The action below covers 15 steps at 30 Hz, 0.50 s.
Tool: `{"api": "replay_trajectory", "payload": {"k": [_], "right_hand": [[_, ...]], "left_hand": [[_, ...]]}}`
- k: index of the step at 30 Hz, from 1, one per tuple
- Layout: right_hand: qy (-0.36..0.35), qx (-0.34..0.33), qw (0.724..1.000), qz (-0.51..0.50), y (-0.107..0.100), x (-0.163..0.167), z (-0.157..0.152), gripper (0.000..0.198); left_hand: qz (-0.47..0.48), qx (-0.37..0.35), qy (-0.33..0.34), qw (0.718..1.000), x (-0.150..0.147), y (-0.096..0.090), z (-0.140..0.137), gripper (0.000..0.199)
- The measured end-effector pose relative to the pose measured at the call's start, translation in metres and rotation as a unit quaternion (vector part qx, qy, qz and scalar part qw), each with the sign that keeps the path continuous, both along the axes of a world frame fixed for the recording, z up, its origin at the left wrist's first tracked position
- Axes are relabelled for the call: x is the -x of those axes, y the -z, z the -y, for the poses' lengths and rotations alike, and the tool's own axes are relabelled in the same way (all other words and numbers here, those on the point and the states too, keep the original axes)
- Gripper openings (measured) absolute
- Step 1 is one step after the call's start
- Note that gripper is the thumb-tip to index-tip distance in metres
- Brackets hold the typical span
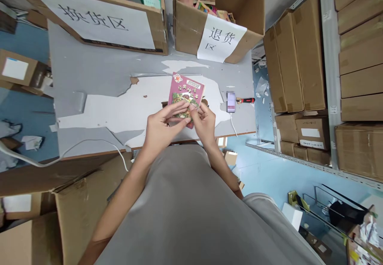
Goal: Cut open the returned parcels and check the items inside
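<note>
Pink book (pixel 184 84) up over the near middle of the table (pixel 110 111), cover showing, slightly tilted. Right hand (pixel 205 120) pinches its near right edge, thumb on the cover. Left hand (pixel 160 126) — fingers extended across the near left part, thumb toward the near edge; can't tell if it grips. Phone (pixel 231 100) right, red-black handle (pixel 247 100) just beside it. Two open cardboard boxes far side — left box (pixel 160 37), right box (pixel 186 31), both paper-labelled.

stockroom or small warehouse: metal racking (pixel 328 57) stacked with brown cartons (pixel 308 53); worn worktable (pixel 110 109) bearing two open boxes (pixel 187 33), chinese paper signs (pixel 223 39) marking exchange and return areas; blue floor (pixel 260 173) below.
</note>
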State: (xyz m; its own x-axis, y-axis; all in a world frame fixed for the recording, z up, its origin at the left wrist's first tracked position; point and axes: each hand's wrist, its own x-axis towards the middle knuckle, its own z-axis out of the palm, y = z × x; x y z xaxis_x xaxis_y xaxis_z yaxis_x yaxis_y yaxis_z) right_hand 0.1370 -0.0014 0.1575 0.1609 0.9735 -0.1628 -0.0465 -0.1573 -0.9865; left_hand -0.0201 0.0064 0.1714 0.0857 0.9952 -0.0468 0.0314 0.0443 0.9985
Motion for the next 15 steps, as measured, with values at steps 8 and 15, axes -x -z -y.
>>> {"api": "replay_trajectory", "payload": {"k": [8, 15], "right_hand": [[-0.038, 0.047, 0.997, -0.052, -0.018, -0.031, -0.007, 0.072], [-0.05, 0.067, 0.993, -0.082, -0.012, -0.03, -0.014, 0.078]], "left_hand": [[0.079, 0.074, -0.059, 0.992, 0.043, -0.001, -0.019, 0.069], [0.117, 0.152, 0.006, 0.981, 0.035, 0.004, -0.023, 0.076]]}}
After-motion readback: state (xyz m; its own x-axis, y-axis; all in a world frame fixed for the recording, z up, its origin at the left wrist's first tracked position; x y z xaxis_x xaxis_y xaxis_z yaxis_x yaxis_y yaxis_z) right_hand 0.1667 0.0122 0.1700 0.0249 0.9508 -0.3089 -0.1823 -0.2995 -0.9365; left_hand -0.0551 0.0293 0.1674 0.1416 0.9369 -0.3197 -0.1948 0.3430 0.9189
